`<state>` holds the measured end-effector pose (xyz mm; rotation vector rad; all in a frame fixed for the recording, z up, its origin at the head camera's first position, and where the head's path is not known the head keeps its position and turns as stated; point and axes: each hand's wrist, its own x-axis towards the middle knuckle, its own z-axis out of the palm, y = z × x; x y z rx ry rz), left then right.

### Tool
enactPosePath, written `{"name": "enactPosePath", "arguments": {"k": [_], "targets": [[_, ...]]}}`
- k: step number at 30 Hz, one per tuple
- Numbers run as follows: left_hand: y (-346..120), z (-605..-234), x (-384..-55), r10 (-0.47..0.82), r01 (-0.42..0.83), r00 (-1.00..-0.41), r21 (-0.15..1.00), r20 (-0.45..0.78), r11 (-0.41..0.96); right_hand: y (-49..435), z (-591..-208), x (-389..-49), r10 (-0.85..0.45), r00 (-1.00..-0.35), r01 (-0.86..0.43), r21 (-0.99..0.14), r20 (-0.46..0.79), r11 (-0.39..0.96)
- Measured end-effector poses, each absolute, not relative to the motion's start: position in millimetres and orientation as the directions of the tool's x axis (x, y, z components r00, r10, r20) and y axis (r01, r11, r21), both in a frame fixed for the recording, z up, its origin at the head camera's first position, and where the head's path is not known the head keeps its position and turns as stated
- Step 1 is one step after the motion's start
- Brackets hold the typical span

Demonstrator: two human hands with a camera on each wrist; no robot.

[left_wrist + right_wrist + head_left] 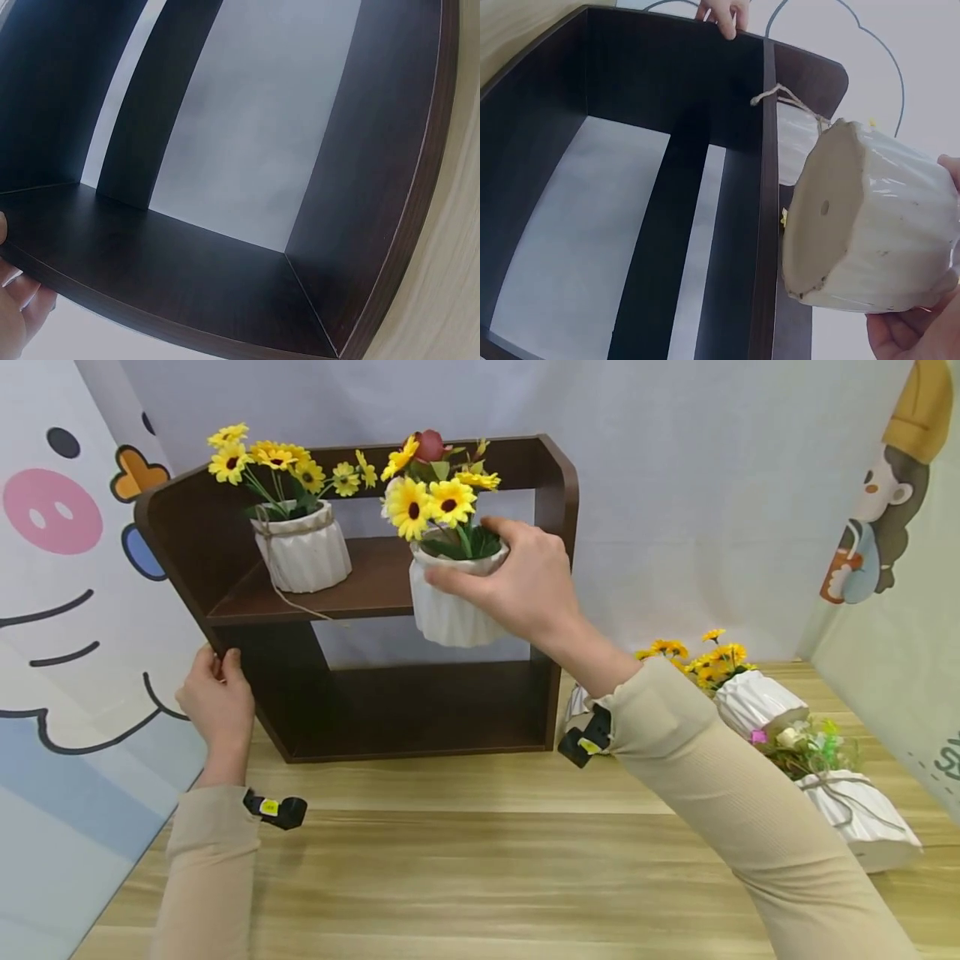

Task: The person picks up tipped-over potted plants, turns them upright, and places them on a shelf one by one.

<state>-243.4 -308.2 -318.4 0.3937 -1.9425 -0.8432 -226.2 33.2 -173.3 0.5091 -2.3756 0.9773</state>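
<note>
Right hand [525, 581] grips the white pot [453, 614] at its rim, thumb across the front, fingers round the back. Pot is in the air, at the right half of the brown shelf [420, 710], in front of the middle board's edge; underside shows in the right wrist view, flat with a small hole. In it: yellow flowers [452, 502] with dark centers, one dark red bloom [430, 446], green leaves.

Left hand [219, 697] pinches the front edge of the shelf's left side panel, below the middle board, thumb inside, fingers outside.

Second pot [313, 560], white too, stands upright on the middle board, left end, with yellow flowers; string [272, 564] tied round it, loose end hanging over the board's edge. Shelf stands on the wood-look worktop [450, 868].

Right side of worktop: pot with orange-yellow flowers [757, 702] lies tipped over; nearer, a string-tied pot with mixed flowers [858, 818], also on its side. Another white pot [576, 703] mostly hidden behind right wrist.

Beige sleeves, black camera on each wrist. Cartoon pig [52, 510] on left wall.
</note>
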Motion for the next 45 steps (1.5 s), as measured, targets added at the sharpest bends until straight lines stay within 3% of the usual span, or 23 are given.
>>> {"name": "enactPosePath", "arguments": {"k": [13,30,38,45], "targets": [[-310,-320,-245,-0.568,0.09,-0.482,0.683,0.667,0.725,18,-175,-252,-0.091,-0.797,-0.478,-0.531,0.597,0.7],[-312,-321,-246,-0.567,0.088,-0.487,0.684,0.664,0.725,-8,-178,-274,-0.065,-0.862,-0.416,-0.63,0.503,0.656],[-312,-323,-244,-0.569,0.088,-0.493,0.689,0.658,0.72,-24,-179,-280,-0.033,-0.887,-0.335,-0.591,0.461,0.734],[-310,-321,-245,-0.566,0.089,-0.489,0.683,0.664,0.725,-36,-175,-289,-0.022,-0.903,-0.315,-0.627,0.429,0.713]]}}
